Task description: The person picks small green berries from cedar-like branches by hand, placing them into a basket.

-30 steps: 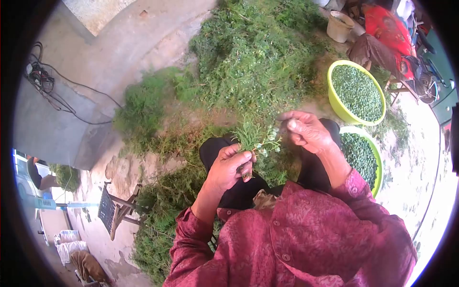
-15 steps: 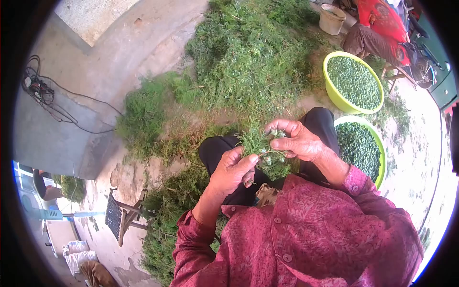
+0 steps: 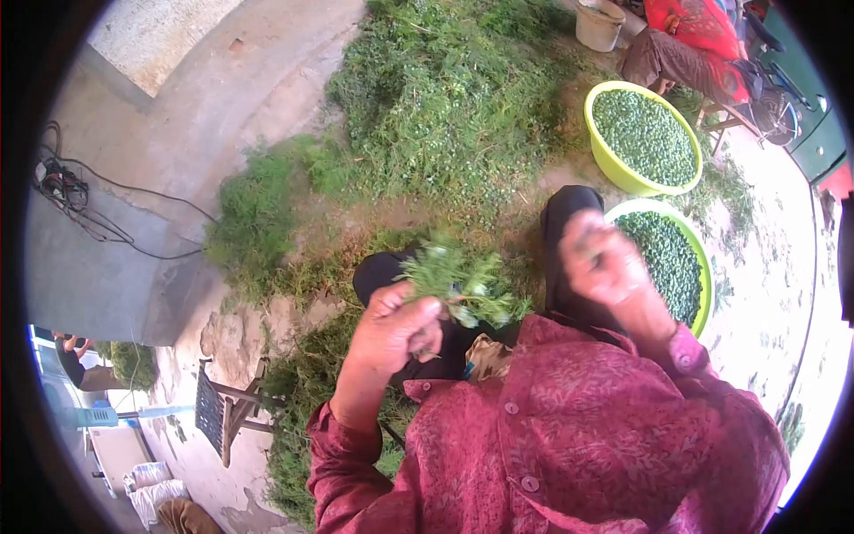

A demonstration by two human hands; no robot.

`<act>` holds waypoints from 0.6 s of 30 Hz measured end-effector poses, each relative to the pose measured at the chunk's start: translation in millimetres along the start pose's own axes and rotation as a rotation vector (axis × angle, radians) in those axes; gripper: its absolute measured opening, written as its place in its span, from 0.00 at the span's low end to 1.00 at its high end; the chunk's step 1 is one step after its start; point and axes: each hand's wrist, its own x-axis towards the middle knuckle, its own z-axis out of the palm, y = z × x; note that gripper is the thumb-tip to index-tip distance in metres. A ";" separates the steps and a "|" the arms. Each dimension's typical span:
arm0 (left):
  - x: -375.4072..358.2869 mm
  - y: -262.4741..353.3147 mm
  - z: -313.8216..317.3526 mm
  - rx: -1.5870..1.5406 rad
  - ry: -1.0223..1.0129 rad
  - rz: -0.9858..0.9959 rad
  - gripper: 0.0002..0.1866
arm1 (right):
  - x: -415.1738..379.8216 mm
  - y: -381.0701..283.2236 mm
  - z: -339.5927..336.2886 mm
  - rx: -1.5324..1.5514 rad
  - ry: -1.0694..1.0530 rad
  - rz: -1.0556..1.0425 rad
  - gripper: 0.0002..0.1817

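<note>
My left hand (image 3: 391, 331) is closed round the stem of an evergreen sprig (image 3: 463, 280), held above my lap. Feathery green leaves and a few pale green cones show on it, slightly blurred. Away from the sprig, my right hand (image 3: 607, 265) is smeared by motion above my knee. Its fingers look curled in, and whatever they hold cannot be made out. Close beside that hand stands a yellow-green basin (image 3: 707, 285) full of small green cones (image 3: 663, 262).
A second yellow basin (image 3: 614, 169) of green cones stands farther off. A large heap of cut branches (image 3: 454, 107) covers the floor ahead. A bucket (image 3: 600, 25) and a seated person (image 3: 680, 62) are at upper right. A small stool (image 3: 229, 414) and cables (image 3: 67, 191) lie leftward.
My right hand has left the sprig and moved right, towards the nearer basin. My left hand keeps the sprig and has shifted slightly left. The whole view has shifted a little.
</note>
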 end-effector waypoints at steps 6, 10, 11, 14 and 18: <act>2.0 1.2 -11.6 -0.228 -0.009 0.023 0.04 | -81.6 -80.5 -97.1 -0.790 0.782 -0.592 0.09; 12.5 -5.5 -10.5 -0.301 -0.036 -0.013 0.08 | -138.9 -96.6 -210.9 -2.753 0.844 -0.555 0.24; 14.2 -5.6 -9.9 -0.303 -0.050 -0.037 0.09 | -138.3 -100.4 -213.6 -2.757 0.838 -0.567 0.24; 15.0 -7.9 -6.2 -0.286 -0.056 -0.065 0.10 | -116.4 -93.3 -174.0 -2.135 1.045 -0.211 0.24; 14.5 -9.3 5.4 -0.193 -0.087 -0.083 0.07 | -29.7 -42.8 -36.3 -1.489 0.452 -0.269 0.14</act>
